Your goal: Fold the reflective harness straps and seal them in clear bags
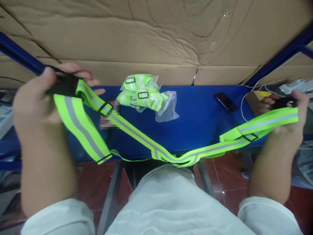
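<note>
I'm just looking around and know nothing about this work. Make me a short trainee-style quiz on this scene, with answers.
1. Fill the gap: the bagged strapping and the dark phone lie on a ____ surface.
2. Which lies nearer the right hand?
A) the bagged strapping
B) the dark phone
3. True or false: the green strapping sags between the right hand and the left hand.

Key: 1. blue; 2. B; 3. true

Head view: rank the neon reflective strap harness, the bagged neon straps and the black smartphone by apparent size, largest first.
1. Neon reflective strap harness, spanning most of the picture's width
2. Bagged neon straps
3. Black smartphone, clearly smallest
</note>
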Demonstrator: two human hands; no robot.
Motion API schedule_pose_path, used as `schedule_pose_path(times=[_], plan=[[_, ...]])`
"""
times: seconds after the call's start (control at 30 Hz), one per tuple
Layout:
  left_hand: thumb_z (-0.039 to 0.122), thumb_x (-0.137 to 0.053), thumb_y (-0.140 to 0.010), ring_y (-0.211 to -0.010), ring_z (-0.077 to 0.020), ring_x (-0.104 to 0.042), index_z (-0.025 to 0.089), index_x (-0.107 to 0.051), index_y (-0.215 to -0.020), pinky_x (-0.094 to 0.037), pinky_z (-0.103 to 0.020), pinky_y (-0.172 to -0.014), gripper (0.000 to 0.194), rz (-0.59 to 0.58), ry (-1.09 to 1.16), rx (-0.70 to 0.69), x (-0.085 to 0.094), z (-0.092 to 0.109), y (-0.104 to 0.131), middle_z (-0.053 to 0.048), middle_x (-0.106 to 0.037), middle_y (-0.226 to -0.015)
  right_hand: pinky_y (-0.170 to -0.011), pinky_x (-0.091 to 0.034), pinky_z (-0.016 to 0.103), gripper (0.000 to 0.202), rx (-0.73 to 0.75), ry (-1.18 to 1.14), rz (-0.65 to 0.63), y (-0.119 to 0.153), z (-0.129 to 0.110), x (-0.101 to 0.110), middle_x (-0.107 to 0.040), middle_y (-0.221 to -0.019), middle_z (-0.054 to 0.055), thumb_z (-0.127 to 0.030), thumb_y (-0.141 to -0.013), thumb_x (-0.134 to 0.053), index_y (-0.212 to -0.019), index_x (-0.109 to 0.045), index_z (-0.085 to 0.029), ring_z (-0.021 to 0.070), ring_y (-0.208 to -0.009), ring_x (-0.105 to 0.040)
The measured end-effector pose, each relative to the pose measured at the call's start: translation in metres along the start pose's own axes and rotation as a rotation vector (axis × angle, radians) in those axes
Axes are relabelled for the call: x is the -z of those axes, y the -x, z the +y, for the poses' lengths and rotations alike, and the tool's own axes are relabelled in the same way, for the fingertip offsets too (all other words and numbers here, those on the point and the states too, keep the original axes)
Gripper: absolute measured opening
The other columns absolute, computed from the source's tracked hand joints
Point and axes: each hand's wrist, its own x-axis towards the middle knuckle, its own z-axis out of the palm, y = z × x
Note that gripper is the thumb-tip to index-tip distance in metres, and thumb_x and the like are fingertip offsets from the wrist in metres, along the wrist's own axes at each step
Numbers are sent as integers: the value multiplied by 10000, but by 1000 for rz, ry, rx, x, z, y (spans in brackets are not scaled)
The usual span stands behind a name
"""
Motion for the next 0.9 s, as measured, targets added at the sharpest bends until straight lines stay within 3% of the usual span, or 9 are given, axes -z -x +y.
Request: schedule_pose_path(times=[0.1,0.2,0.27,0.33,0.43,0.53,0.63,0.77,0.9], plan=[[573,-778,-870,-1142,-253,-686,235,-586,-1483,-600,-471,-854,726,-23,-144,115,19,-9,-2,-23,-693,-1302,-588,-264,322,329,-230,-408,-84,-4,17,-8,-230,-766,-34,-533,-805,-616,-724,-473,-247,137,-631,-229],[763,-877,-660,-1048,-206,-681,337,-483,-1585,-610,-338,-745,1092,49,-304,254,28,-13,4,-20,-656,-1307,-604,-331,341,318,-560,-355,-163,9,31,-27,-330,-739,-26,-507,-838,-632,-756,-478,-242,137,-608,-333],[856,-815,-660,-962,-176,-669,330,-463,-1606,-594,-286,-720,1139,76,-468,346,26,-11,9,-18,-678,-1151,-556,-276,328,317,-674,-266,-296,21,35,-41,-378,-729,-30,-493,-784,-682,-787,-480,-248,124,-558,-338],[819,-745,-794,-900,-143,-644,266,-504,-1582,-570,-272,-745,993,112,-531,373,24,-8,12,-17,-681,-1037,-536,-237,313,357,-693,-182,-427,31,35,-51,-424,-740,-43,-392,-681,-777,-845,-489,-260,109,-535,-353],[657,-786,-864,-825,-89,-593,154,-666,-1379,-518,-242,-751,731,235,-346,296,24,-5,13,-7,-671,-982,-554,-306,292,507,-646,-65,-533,40,29,-56,-530,-828,-40,-242,-578,-856,-982,-552,-282,121,-595,-462],[621,-938,-684,-745,-77,-542,151,-736,-1126,-488,-211,-675,676,312,-193,225,25,-4,15,23,-627,-864,-610,-412,264,458,-552,126,-553,43,26,-48,-617,-941,-3,-292,-658,-880,-1073,-686,-271,140,-731,-550],[552,-1018,-543,-726,-101,-543,176,-724,-993,-472,-210,-628,657,331,-185,289,20,-5,21,26,-620,-829,-656,-459,231,443,-483,295,-449,42,29,-40,-667,-1018,27,-384,-750,-862,-1171,-773,-278,156,-855,-589],[418,-909,-734,-661,-106,-508,173,-686,-941,-404,-219,-584,390,348,-187,321,-3,-14,24,14,-593,-791,-574,-440,224,411,-543,160,-260,41,35,-47,-648,-857,13,-304,-788,-800,-1197,-765,-274,146,-733,-561],[434,-762,-834,-650,-137,-474,176,-624,-857,-350,-273,-578,293,296,-81,245,-43,-33,14,-1,-558,-743,-580,-484,218,389,-581,37,-413,44,31,-84,-697,-841,23,-264,-826,-735,-1213,-729,-223,143,-705,-586]])
